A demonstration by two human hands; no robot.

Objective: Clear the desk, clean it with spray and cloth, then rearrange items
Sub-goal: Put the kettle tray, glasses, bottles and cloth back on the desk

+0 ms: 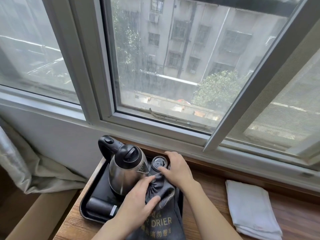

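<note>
resting on wooden desk [207, 196] below window [173, 66]: black tray [90, 203], folded cloth [251, 208]

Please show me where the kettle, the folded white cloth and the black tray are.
kettle [127, 172]: head view, on its steel body.
folded white cloth [249, 205]: head view, on its top face.
black tray [83, 207]: head view, on its left rim.

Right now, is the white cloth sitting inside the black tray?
No, the white cloth lies folded on the wooden desk, off to the right of the black tray and apart from it.
</note>
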